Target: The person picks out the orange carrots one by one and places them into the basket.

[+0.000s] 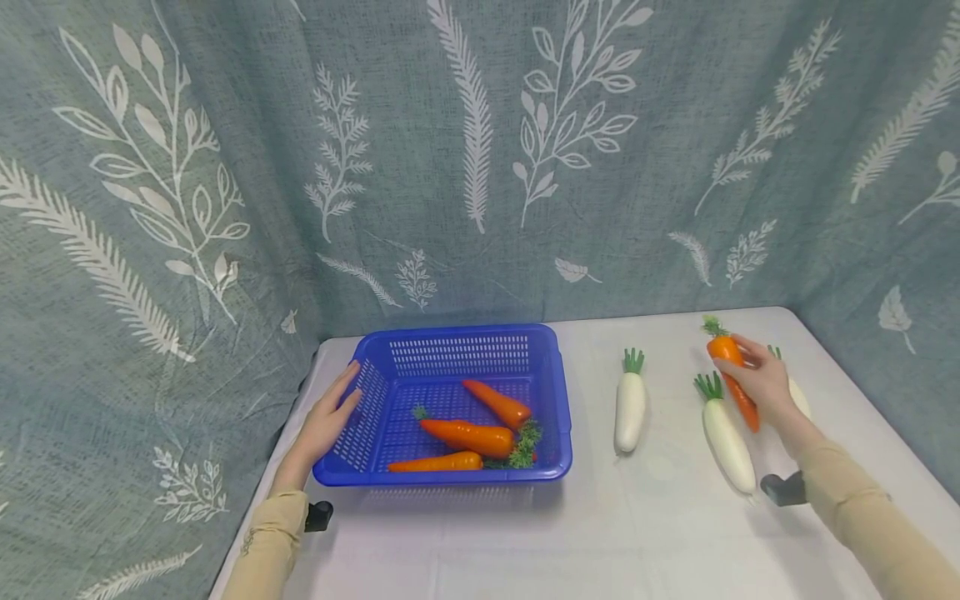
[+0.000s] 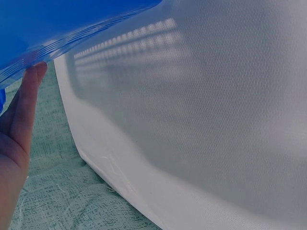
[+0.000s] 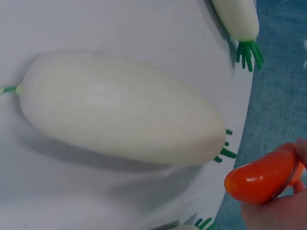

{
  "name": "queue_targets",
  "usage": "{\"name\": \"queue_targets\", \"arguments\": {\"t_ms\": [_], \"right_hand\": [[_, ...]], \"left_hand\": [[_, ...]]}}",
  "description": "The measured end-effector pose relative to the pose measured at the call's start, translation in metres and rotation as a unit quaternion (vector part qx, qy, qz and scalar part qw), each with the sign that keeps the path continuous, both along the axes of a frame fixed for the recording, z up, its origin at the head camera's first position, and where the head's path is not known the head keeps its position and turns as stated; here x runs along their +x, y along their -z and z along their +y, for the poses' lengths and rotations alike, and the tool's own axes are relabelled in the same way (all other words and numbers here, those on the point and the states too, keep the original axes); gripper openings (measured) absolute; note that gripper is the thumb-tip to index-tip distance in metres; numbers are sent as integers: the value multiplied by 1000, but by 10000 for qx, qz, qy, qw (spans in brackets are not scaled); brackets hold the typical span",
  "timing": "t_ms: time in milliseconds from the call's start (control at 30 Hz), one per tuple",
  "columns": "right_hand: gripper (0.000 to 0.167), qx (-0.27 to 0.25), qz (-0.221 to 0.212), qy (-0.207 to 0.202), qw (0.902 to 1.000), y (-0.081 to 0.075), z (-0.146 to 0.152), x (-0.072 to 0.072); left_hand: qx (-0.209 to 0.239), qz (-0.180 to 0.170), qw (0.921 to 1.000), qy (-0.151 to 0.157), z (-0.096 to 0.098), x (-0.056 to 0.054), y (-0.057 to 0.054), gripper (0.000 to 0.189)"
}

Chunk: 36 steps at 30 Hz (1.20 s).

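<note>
In the head view my right hand pinches an orange carrot near its leafy top, its tip slanting down toward the table. The right wrist view catches the rounded tip of this carrot beside the fingers. A white radish with green stalks lies just left of that hand, and another radish is partly hidden behind it. My left hand rests with straight fingers against the left rim of a blue plastic basket. Several carrots lie inside the basket.
A third white radish lies between the basket and the right hand. Everything stands on a white-covered table. A grey-green curtain with white leaf patterns hangs behind the table and along its sides.
</note>
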State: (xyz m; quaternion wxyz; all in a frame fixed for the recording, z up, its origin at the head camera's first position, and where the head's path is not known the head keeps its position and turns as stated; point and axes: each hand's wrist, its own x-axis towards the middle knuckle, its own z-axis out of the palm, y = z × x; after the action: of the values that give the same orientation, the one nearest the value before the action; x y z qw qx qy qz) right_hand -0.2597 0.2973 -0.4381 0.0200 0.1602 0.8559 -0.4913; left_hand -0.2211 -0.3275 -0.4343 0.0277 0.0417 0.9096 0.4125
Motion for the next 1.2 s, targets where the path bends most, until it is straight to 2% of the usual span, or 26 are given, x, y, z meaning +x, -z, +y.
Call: {"name": "queue_targets", "arguments": {"t_ms": [133,700,1000,1200], "right_hand": [[67,-98,109,-116,9998,-2,-10,1],[68,-530,-36,-481,9974,-11,-55,1],[68,-742,151,-1045,9916,-12,-75,3],[69,-834,179,-1279,9881,-16,-90,6]], "left_hand": [[9,43,10000,11,-1,0,0,54],[-4,10,10000,1,0,0,0,54],[-14,45,10000,1,2,1,-3,53],[-24,53,10000,-3,2,1,-4,52]]}}
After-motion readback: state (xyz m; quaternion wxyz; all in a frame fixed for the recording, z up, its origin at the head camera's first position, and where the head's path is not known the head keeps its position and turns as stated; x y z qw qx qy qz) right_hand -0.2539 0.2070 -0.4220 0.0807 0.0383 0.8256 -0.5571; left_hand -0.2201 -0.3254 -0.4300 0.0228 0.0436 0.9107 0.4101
